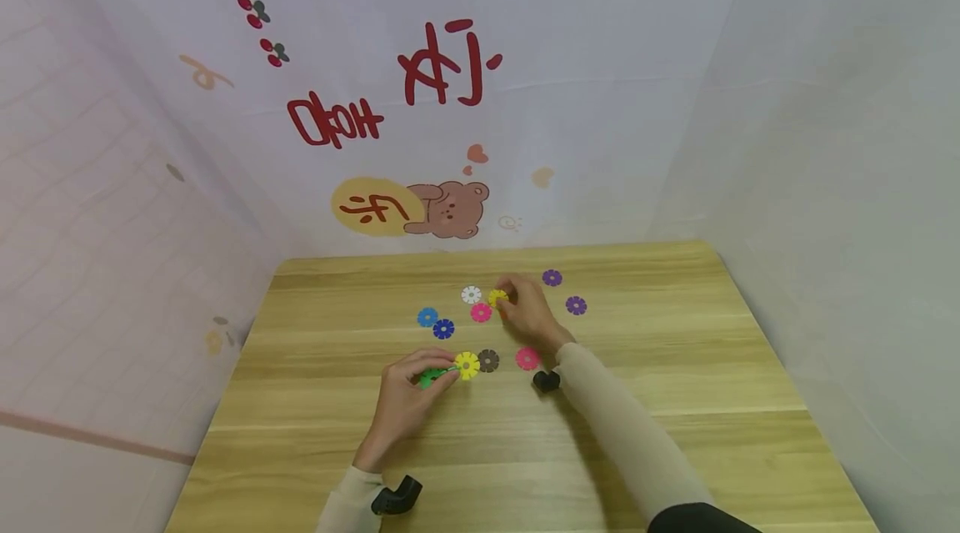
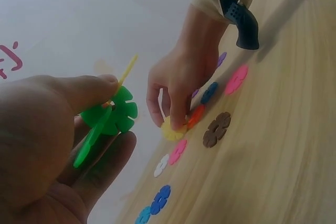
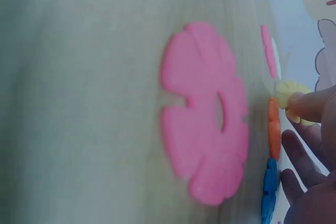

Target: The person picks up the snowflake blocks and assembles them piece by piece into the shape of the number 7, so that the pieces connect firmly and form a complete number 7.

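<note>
Person's L-hand grip (image 1: 402, 399) is clamped, thumb vs. fingers, on a cluster of green & yellow flower discs (image 2: 124, 113), held up over the desk (image 1: 300, 433). R-hand grip (image 1: 529, 312) pinches a single yellow disc (image 3: 286, 92); can't tell if it's clear of the desk. Disc's round, no long axis; it's at the R fingertips, beyond & a bit R of the cluster, w/ orange disc (image 3: 274, 132) just beside.

Green discs (image 2: 125, 114) partly hidden
</note>
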`<state>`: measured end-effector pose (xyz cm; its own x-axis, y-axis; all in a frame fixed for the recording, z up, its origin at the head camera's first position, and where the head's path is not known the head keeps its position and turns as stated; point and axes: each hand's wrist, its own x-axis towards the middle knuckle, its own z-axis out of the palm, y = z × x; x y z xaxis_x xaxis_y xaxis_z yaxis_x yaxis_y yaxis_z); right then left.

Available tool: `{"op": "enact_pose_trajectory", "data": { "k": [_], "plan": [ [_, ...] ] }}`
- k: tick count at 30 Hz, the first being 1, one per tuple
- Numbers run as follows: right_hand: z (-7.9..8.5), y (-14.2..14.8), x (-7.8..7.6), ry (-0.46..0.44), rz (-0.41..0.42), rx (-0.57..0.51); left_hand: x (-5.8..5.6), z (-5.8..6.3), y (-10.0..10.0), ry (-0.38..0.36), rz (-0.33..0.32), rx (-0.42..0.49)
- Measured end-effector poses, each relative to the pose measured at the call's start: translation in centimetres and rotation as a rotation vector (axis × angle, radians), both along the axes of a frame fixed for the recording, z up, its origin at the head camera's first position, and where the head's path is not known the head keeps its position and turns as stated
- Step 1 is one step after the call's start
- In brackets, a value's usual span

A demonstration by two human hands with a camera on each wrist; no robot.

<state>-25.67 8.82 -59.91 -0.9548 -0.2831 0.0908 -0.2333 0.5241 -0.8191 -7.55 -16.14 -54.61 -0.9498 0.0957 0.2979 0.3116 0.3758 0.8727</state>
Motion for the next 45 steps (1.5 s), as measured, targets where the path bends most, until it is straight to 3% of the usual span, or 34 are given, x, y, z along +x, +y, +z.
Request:
{"op": "enact_pose_trajectory", "data": {
  "k": [7, 14, 29, 37, 45],
  "plan": [
    [0.6, 1.5, 2.1, 0.014, -0.076, -0.104, 0.0, -0.2, 0.3, -0.002, -0.005, 0.007],
    [1.4, 3.3, 4.4, 0.148, -0.084, -0.151, -0.1, -0.3, 0.7, -0.003, -0.023, 0.005],
    [2.8, 6.1, 9.6, 0.112, -0.052, -0.364, -1.2, 0.4, 3.2, 0.043, -0.076, 0.03],
    [3.4, 6.4, 12.2, 0.137, -0.011, -0.4, -1.5, 0.5, 3.9, 0.036, -0.082, 0.019],
    [3.9, 6.4, 13.7, 0.144, -0.015, -0.424, -1.5, 0.9, 4.6, 0.007, -0.1, 0.011]
  ]
}}
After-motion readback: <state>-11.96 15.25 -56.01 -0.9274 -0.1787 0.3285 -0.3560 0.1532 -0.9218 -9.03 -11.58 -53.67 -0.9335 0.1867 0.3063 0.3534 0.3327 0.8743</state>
